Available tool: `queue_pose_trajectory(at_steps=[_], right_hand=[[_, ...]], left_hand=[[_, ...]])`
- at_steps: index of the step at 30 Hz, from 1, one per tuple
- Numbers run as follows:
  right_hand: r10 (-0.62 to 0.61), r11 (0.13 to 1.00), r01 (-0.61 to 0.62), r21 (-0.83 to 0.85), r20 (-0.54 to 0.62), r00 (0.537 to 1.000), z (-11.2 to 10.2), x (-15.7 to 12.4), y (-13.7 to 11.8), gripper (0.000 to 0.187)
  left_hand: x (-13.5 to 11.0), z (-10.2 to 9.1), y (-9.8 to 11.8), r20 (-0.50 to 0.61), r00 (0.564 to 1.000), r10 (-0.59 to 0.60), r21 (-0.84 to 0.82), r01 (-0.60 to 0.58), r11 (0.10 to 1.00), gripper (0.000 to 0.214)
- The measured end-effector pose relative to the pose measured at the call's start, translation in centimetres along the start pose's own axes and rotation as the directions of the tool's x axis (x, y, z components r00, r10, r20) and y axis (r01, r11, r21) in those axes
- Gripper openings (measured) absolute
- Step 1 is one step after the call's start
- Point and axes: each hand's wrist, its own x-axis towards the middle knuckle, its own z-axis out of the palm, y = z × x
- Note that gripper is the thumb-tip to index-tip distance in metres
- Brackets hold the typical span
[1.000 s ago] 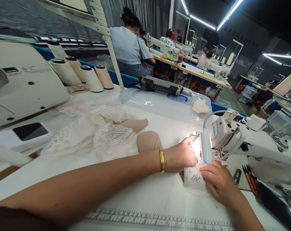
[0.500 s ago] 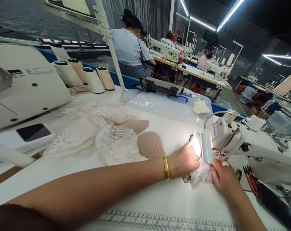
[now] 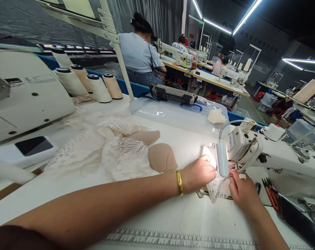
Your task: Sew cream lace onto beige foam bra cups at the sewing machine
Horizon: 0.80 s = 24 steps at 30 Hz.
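Observation:
A piece of white fringed lace [image 3: 219, 189] lies under the head of the sewing machine [image 3: 253, 144], lit by a small gooseneck lamp [image 3: 222, 158]. My left hand [image 3: 199, 174], with a gold bracelet at the wrist, is closed on the lace at its left side. To the right of the needle area, my right hand [image 3: 243, 189] pinches the lace's edge between thumb and fingers. The lamp and machine head hide the needle and part of the cloth. Left of my hands lie a beige bra cup [image 3: 162, 157] and a heap of white fringed lace [image 3: 126, 156].
Several thread cones [image 3: 99, 88] stand behind the lace heap, near another machine [image 3: 24, 93]. A clear plastic lid [image 3: 157, 110] lies at the back edge. Orange-handled snips [image 3: 272, 196] and a dark phone-like slab [image 3: 298, 218] are at right. A ruler [image 3: 173, 238] runs along the front. Co-workers sit beyond.
The lit white cloth beside my left hand now lies lower and more spread to the left. Both hands keep their hold; the whole view has shifted slightly.

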Motion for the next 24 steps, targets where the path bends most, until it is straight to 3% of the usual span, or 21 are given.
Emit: queue_pose_trajectory(at_steps=[3,6,8,11,14,16,21,24], right_hand=[[-0.037,0.999,0.037,-0.010,-0.031,0.999,-0.6,0.0,-0.7,0.033],[-0.096,0.993,0.094,0.068,0.020,0.995,-1.3,0.2,-2.1,0.035],[-0.152,0.983,0.143,0.117,0.076,0.986,-1.5,0.5,-3.1,0.048],[-0.179,0.980,0.171,0.101,0.077,0.981,-1.1,0.8,-3.8,0.065],[-0.143,0.989,0.142,0.038,0.001,0.990,-0.2,1.1,-3.6,0.035],[-0.122,0.992,0.122,-0.006,-0.020,0.992,0.5,1.2,-3.2,0.023],[-0.123,0.992,0.123,-0.021,-0.002,0.992,1.0,0.9,-1.8,0.031],[-0.101,0.995,0.101,-0.003,0.020,0.995,0.5,0.7,-1.6,0.035]], left_hand=[[-0.3,-1.1,-0.2,0.075,0.997,-0.026,-0.045,0.029,0.999,0.003],[-0.4,-2.2,-0.1,0.131,0.984,-0.123,-0.044,0.129,0.991,0.014],[-0.3,-2.8,0.1,0.188,0.970,-0.157,-0.065,0.172,0.983,0.023],[-0.2,-3.5,0.4,0.276,0.955,-0.107,-0.144,0.152,0.978,0.026],[-0.2,-3.9,0.6,0.318,0.947,-0.046,-0.186,0.110,0.976,0.020],[-0.2,-3.8,0.7,0.317,0.948,-0.037,-0.147,0.088,0.985,0.011],[-0.2,-3.1,0.6,0.219,0.974,0.056,-0.134,-0.026,0.991,0.013],[-0.4,-2.6,0.2,0.184,0.982,0.052,-0.145,-0.025,0.989,0.014]])
